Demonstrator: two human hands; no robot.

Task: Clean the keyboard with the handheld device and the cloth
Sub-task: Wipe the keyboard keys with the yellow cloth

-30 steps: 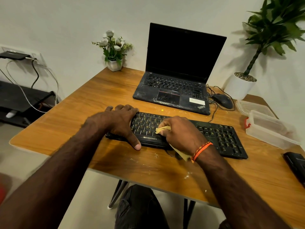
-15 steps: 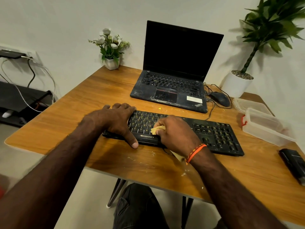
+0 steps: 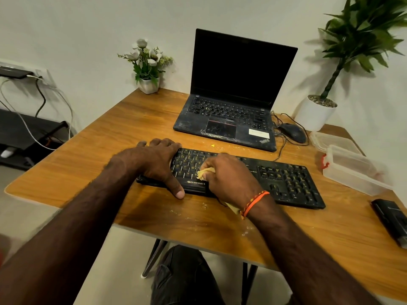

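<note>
A black keyboard [image 3: 286, 183] lies across the wooden table [image 3: 132, 119] in front of me. My left hand [image 3: 154, 164] grips its left end, fingers over the far edge and thumb down on the near edge. My right hand [image 3: 229, 177] holds a bunched yellow cloth [image 3: 203, 172] and presses it onto the keys left of the middle. A tail of the cloth shows under my right wrist. A black handheld device [image 3: 392, 219] lies at the table's right edge, away from both hands.
A dusty open laptop [image 3: 229, 119] stands behind the keyboard, with a black mouse [image 3: 293, 132] and cables to its right. A clear plastic box [image 3: 352, 168] and its lid sit at right. Two potted plants stand at the back. Crumbs dot the table's near part.
My right hand with the cloth has slid a little to the left over the keys. My left hand has kept its hold on the keyboard's left end.
</note>
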